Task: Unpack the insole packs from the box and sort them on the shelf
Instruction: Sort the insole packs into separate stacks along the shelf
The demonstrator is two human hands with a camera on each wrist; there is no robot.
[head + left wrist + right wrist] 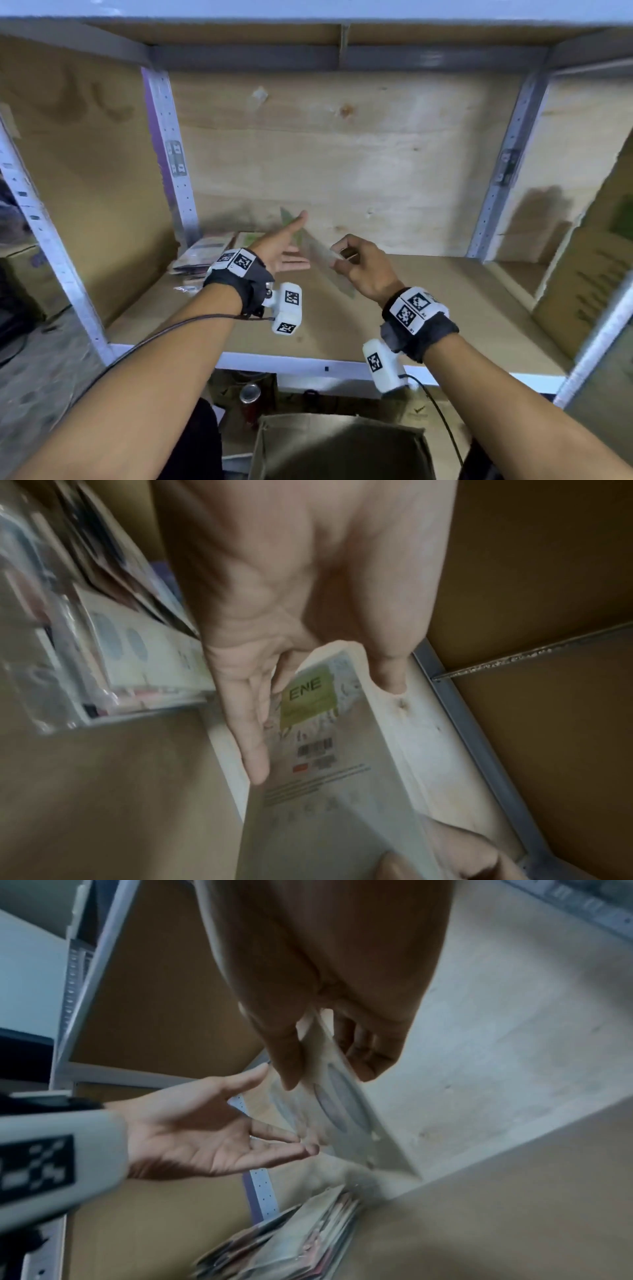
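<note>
A flat clear insole pack (pixel 320 251) with a green label (pixel 306 696) hangs tilted over the shelf board (pixel 445 308). My right hand (pixel 342 258) pinches its lower end between thumb and curled fingers (pixel 368 1058). My left hand (pixel 286 251) is open just to the left of the pack, palm up with its thumb raised. Its straight fingers (pixel 253 723) lie along the pack's edge, and I cannot tell whether they touch it. A stack of insole packs (pixel 205 255) lies at the shelf's back left corner (pixel 291 1240). The open cardboard box (pixel 339 445) stands below my arms.
Grey metal uprights (pixel 171 154) frame the bay, and plywood forms its back wall. A cardboard panel (pixel 582 291) leans at the right side. A can (pixel 250 394) stands under the shelf. The shelf's front rail (pixel 308 365) runs under my wrists.
</note>
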